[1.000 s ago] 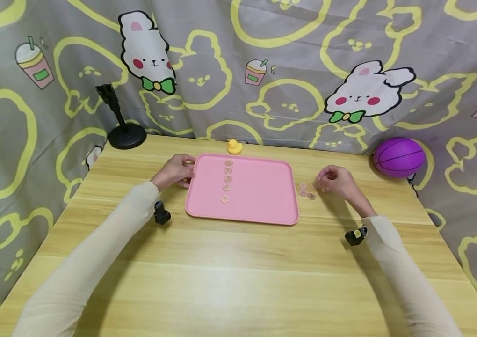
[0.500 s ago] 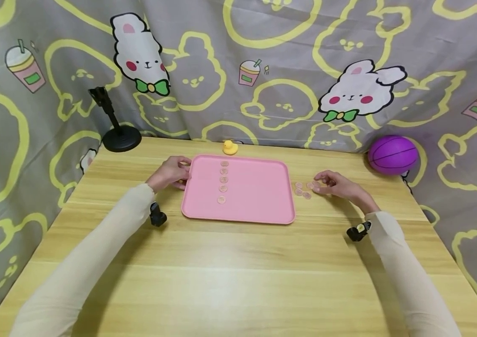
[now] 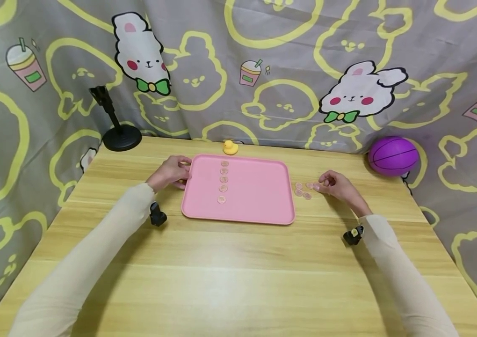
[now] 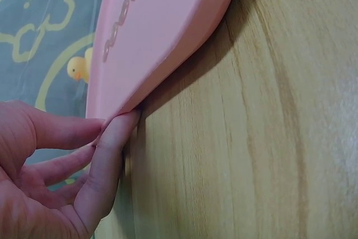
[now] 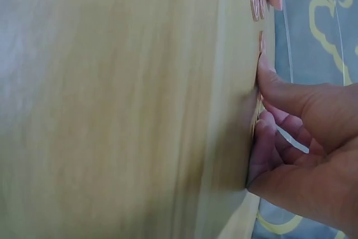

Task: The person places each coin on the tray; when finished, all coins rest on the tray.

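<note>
A pink rectangular tray [image 3: 255, 189] lies on the wooden table, with a column of several coins [image 3: 223, 188] down its left part. My left hand [image 3: 169, 173] pinches the tray's left rim between thumb and fingers, plainly seen in the left wrist view. To the right of the tray, several more copper-coloured coins [image 3: 299, 192] lie in a loose cluster. My right hand [image 3: 338, 186] is down at the cluster's right side, its fingers bent and its thumb [image 5: 268, 79] low against the tabletop by a coin [image 5: 262, 42]. I cannot tell whether the fingers pinch a coin.
A yellow rubber duck [image 3: 230, 148] stands just behind the tray. At the back left is a black stand [image 3: 121, 136] with a round base, and at the back right a purple ball [image 3: 393, 156]. A patterned curtain [image 3: 205, 103] hangs along the table's far edge.
My right hand has lifted off part of the coin cluster and drawn slightly right, uncovering more coins. My left hand still holds the tray rim. The head view has shifted a little.
</note>
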The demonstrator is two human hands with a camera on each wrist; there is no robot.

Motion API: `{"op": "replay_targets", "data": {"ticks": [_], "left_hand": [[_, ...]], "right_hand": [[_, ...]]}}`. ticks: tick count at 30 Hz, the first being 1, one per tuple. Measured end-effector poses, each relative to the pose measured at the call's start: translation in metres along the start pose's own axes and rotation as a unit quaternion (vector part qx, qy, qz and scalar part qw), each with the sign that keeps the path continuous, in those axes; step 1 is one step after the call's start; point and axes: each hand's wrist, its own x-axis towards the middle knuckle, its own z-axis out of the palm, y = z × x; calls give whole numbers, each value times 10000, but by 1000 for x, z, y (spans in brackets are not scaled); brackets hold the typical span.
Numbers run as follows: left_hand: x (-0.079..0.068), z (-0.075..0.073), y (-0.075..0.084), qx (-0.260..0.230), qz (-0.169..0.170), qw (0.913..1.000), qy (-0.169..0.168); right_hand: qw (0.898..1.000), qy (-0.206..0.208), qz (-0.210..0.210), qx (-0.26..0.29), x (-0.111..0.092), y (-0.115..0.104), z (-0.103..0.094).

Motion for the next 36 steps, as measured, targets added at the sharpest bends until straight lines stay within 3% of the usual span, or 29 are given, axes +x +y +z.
{"op": "replay_targets", "data": {"ticks": [14, 19, 26, 36], "left_hand": [[0, -1, 1, 33, -23, 9999, 100], [3, 2, 0, -5, -19, 10000, 57], [3, 2, -2, 5, -47, 9999, 112], [0, 2, -1, 60, -50, 9998, 164]], "right_hand": [[9988, 176, -216, -397, 6, -5, -1], [9982, 301, 267, 443, 7, -2, -4], [9830, 232, 557, 1735, 12, 2, -2], [9779, 260, 153, 2068, 22, -19, 13]]}}
